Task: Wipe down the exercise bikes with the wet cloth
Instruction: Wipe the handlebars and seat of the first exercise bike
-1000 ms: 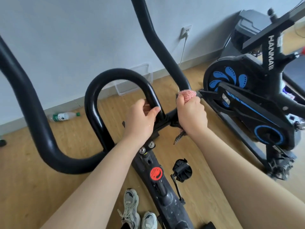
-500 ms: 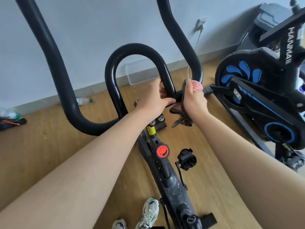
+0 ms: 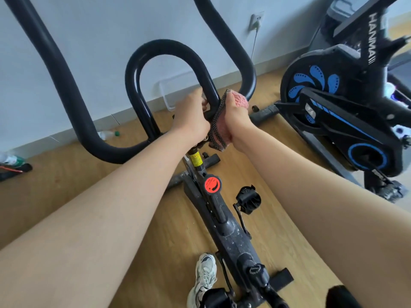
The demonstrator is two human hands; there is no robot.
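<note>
Cloth (image 3: 241, 101) sits at frame centre, gripped in the right hand (image 3: 236, 120) and pressed to the bar (image 3: 206, 78) — its leg runs upward. The left hand (image 3: 191, 117) clasps the bar just left.

Place: home exercise room.
Evidence: two exercise bikes (image 3: 347, 112), wood floor (image 3: 66, 185), wall socket (image 3: 255, 21), skirting board (image 3: 66, 134).
</note>
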